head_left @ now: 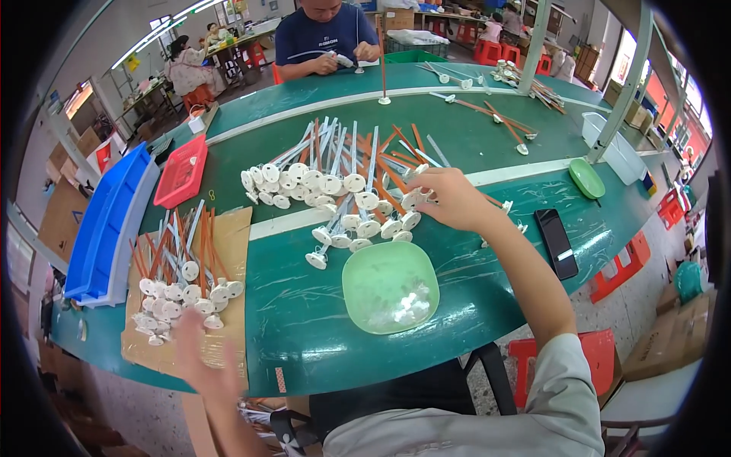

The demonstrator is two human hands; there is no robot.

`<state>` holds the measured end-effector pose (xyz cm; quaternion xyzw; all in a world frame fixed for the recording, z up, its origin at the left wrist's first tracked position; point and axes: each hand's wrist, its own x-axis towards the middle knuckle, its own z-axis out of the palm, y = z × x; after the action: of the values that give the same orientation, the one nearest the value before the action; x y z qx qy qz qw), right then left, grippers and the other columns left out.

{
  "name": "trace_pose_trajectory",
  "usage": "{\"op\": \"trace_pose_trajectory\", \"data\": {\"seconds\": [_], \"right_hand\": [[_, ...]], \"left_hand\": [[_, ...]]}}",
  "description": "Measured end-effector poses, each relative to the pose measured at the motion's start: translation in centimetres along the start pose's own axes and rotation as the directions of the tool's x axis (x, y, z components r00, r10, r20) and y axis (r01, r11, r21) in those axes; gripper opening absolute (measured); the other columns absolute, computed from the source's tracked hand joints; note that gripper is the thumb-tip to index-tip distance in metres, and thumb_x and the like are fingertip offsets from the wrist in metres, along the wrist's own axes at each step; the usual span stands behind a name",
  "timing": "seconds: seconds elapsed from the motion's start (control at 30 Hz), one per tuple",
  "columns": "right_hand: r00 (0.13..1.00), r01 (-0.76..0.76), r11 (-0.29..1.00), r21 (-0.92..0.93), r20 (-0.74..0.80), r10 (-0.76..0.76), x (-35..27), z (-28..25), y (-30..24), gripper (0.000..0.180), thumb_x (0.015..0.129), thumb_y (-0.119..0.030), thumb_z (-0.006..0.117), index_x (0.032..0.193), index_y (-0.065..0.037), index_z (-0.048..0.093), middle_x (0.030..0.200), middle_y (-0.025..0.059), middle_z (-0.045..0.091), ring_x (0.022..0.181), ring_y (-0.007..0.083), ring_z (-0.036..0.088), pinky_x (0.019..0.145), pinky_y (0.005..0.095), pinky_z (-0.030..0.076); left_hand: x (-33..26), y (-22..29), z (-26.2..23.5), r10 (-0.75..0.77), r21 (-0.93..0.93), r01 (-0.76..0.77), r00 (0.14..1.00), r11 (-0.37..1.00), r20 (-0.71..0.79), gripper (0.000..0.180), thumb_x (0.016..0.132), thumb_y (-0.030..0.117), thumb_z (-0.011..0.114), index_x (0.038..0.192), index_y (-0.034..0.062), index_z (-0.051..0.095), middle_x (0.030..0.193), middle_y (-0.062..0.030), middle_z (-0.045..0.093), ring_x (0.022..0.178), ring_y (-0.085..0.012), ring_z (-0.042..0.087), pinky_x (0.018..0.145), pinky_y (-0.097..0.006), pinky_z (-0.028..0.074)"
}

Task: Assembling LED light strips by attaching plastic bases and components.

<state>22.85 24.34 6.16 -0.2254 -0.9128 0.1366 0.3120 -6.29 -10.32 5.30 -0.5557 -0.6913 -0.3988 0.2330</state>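
Observation:
On the green table lies a large heap of white discs fixed to long silver and copper-coloured strips (304, 179). At the heap's right edge my right hand (451, 199) is closed around a white disc-ended strip (415, 199), its strip partly hidden among the others. My left hand (202, 362), smeared by motion, is over the near part of a cardboard sheet (232, 305) with fingers apart and nothing visible in them. Just beyond it, a second pile of disc-ended strips (173, 293) rests on that cardboard. Close in front of me is a light green dish (390, 263) with small clear pieces in it.
A blue tray (106, 228) and a red basket (181, 171) stand at the left. To the right are a black phone (557, 244), a small green dish (586, 179) and a clear bin (609, 148). Across the table a person (324, 42) handles a white piece. Metal posts (537, 46) rise from the table.

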Motion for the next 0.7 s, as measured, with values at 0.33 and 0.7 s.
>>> {"op": "trace_pose_trajectory", "data": {"seconds": [0.33,0.7], "right_hand": [[0.976,-0.117,0.982,0.149,-0.167,0.142,-5.2,-2.3,-6.8,0.021,0.069,-0.004,0.078,0.089,-0.003,0.071,0.080,0.0081,0.070,0.068,0.0152,0.065,0.062,0.0264,0.051],[0.869,0.215,0.953,0.214,-0.486,-0.087,-15.1,2.7,-17.6,0.032,0.060,0.006,0.077,0.089,-0.002,0.064,0.088,0.0106,0.070,0.073,0.0263,0.065,0.062,0.0324,0.053]], "left_hand": [[-3.5,10.8,5.3,0.018,-0.501,0.054,0.990,0.864,0.136,0.023,0.070,-0.001,0.071,0.093,-0.0016,0.066,0.091,-0.0185,0.069,0.077,-0.0295,0.068,0.071,-0.034,0.053],[-4.9,16.5,7.3,0.026,-0.755,0.140,0.979,0.641,0.204,0.039,0.072,0.001,0.077,0.109,-0.0070,0.065,0.102,-0.0220,0.069,0.090,-0.0279,0.071,0.077,-0.031,0.056]]}}
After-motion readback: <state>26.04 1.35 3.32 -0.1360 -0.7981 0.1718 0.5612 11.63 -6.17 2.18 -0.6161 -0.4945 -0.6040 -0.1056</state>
